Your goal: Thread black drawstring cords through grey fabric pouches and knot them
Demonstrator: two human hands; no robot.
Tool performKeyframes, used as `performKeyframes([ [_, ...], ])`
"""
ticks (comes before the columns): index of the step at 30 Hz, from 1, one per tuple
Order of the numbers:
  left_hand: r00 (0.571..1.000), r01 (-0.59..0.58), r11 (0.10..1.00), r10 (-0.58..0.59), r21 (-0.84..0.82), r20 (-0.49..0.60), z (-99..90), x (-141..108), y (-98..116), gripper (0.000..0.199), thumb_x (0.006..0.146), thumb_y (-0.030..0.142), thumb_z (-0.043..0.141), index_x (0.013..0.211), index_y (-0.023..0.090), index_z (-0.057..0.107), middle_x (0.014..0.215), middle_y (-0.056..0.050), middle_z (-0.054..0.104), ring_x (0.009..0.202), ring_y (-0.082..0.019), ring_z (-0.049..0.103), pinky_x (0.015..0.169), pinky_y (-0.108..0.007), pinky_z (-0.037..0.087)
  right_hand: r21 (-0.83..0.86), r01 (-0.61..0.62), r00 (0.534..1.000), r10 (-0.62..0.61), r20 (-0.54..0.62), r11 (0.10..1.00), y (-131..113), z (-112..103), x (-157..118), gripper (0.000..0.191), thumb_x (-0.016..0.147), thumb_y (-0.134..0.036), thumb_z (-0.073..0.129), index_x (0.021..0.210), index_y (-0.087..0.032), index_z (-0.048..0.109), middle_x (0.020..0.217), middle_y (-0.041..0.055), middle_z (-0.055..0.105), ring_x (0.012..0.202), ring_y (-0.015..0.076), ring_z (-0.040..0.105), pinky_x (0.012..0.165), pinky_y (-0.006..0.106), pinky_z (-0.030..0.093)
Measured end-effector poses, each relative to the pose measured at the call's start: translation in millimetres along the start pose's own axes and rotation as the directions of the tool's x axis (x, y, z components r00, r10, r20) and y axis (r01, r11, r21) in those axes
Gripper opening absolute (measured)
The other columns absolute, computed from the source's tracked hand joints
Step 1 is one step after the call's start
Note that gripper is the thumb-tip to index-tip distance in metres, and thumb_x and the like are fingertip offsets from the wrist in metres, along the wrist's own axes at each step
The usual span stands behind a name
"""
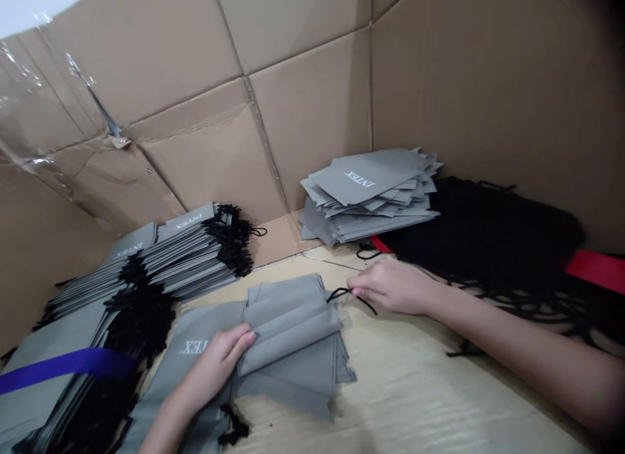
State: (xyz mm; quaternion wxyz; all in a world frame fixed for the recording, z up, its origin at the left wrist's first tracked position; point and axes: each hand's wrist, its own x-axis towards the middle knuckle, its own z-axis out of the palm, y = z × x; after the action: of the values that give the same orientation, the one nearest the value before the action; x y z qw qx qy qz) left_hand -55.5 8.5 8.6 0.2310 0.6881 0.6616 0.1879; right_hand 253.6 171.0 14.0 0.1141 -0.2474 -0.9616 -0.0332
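A grey fabric pouch [293, 327] lies over other grey pouches on the tan surface, its upper part creased in folds. My left hand [219, 359] pinches the pouch's left edge between thumb and fingers. At its right end, a black cord [340, 292] comes out of the pouch corner. My right hand [385, 286] is closed on this cord, with a short end hanging past the fingertips. Beneath my left hand, a pouch with white lettering [193, 346] is partly covered by my wrist.
Stacks of grey pouches with black cords [183, 255] stand at the left, one crossed by a purple strap [73, 366]. Loose grey pouches [371, 180] are piled at the back. A black cord bundle [498, 232] with a red band [598, 271] lies right. Cardboard walls [307, 109] rise behind.
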Motion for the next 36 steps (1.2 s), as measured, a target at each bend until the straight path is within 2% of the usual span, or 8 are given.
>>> performKeyframes([
  [8, 0.999, 0.004, 1.000, -0.005, 0.006, 0.043, -0.1, -3, 3, 0.037, 0.091, 0.047, 0.032, 0.071, 0.020, 0.046, 0.070, 0.001, 0.052, 0.068, -0.015, 0.048, 0.066, -0.023, 0.036, 0.142, -0.012, 0.997, 0.002, 0.073, 0.990, 17, 4, -1, 0.036, 0.092, -0.033, 0.037, 0.068, -0.021, 0.061, 0.060, 0.0015, 0.061, 0.058, 0.0164, 0.055, 0.054, 0.024, 0.029],
  [14, 0.995, 0.100, 0.950, -0.091, -0.294, 0.044, 3.9, -3, -4, 0.040, 0.087, 0.054, 0.036, 0.076, 0.018, 0.048, 0.049, 0.007, 0.040, 0.045, -0.009, 0.031, 0.046, -0.020, 0.024, 0.213, -0.048, 0.995, 0.027, 0.100, 0.976, 12, 0, -1, 0.037, 0.092, -0.031, 0.035, 0.065, -0.020, 0.057, 0.060, 0.0008, 0.059, 0.057, 0.0156, 0.054, 0.054, 0.024, 0.031],
  [19, 0.990, 0.141, 0.807, -0.120, -0.573, 0.075, 2.3, 0, -7, 0.044, 0.074, 0.060, 0.055, 0.071, 0.018, 0.044, 0.051, 0.001, 0.059, 0.035, -0.004, 0.021, 0.038, -0.019, 0.013, 0.234, -0.061, 0.993, 0.035, 0.112, 0.970, 9, 7, 2, 0.036, 0.092, -0.031, 0.035, 0.069, -0.020, 0.059, 0.063, 0.0017, 0.061, 0.062, 0.0174, 0.057, 0.056, 0.025, 0.033],
  [23, 0.989, 0.139, 0.781, -0.074, -0.609, 0.131, 3.0, 0, -10, 0.045, 0.075, 0.060, 0.055, 0.065, 0.018, 0.040, 0.054, -0.003, 0.064, 0.034, -0.003, 0.024, 0.037, -0.018, 0.014, 0.224, -0.030, 0.991, 0.001, 0.130, 0.974, 9, 8, 3, 0.037, 0.093, -0.032, 0.034, 0.069, -0.020, 0.061, 0.062, 0.0026, 0.063, 0.062, 0.0180, 0.058, 0.057, 0.025, 0.033],
  [25, 0.988, 0.133, 0.795, -0.056, -0.591, 0.147, 5.5, 0, -11, 0.047, 0.076, 0.062, 0.053, 0.063, 0.019, 0.040, 0.049, -0.001, 0.060, 0.035, -0.004, 0.027, 0.038, -0.019, 0.015, 0.222, -0.026, 0.991, -0.005, 0.134, 0.975, 11, 6, 3, 0.037, 0.093, -0.032, 0.035, 0.071, -0.020, 0.061, 0.064, 0.0031, 0.064, 0.063, 0.0184, 0.059, 0.057, 0.025, 0.033],
  [27, 0.988, 0.132, 0.797, -0.058, -0.589, 0.143, 7.9, 2, -11, 0.047, 0.076, 0.063, 0.051, 0.063, 0.019, 0.039, 0.041, 0.005, 0.048, 0.035, -0.005, 0.028, 0.039, -0.019, 0.015, 0.216, -0.040, 0.991, 0.011, 0.137, 0.976, 14, 5, 3, 0.036, 0.093, -0.033, 0.036, 0.072, -0.020, 0.062, 0.066, 0.0035, 0.065, 0.064, 0.0186, 0.060, 0.057, 0.025, 0.032],
  [30, 0.980, 0.189, 0.762, -0.106, -0.620, 0.169, 8.1, 2, -10, 0.048, 0.075, 0.065, 0.051, 0.065, 0.020, 0.039, 0.041, 0.011, 0.030, 0.036, -0.005, 0.024, 0.040, -0.019, 0.012, 0.215, -0.062, 0.989, 0.032, 0.144, 0.975, 19, 4, 3, 0.036, 0.093, -0.032, 0.036, 0.071, -0.020, 0.062, 0.066, 0.0037, 0.064, 0.064, 0.0187, 0.060, 0.056, 0.025, 0.032],
  [36, 0.967, 0.250, 0.716, -0.156, -0.652, 0.199, 1.0, 2, -21, 0.056, 0.066, 0.074, 0.050, 0.064, 0.021, 0.035, 0.041, 0.012, 0.023, 0.038, -0.005, 0.014, 0.041, -0.020, 0.009, 0.361, -0.092, 0.990, 0.046, 0.133, 0.928, 38, 1, -1, 0.038, 0.094, -0.035, 0.037, 0.078, -0.018, 0.067, 0.069, 0.0039, 0.067, 0.065, 0.0179, 0.060, 0.059, 0.025, 0.037],
])
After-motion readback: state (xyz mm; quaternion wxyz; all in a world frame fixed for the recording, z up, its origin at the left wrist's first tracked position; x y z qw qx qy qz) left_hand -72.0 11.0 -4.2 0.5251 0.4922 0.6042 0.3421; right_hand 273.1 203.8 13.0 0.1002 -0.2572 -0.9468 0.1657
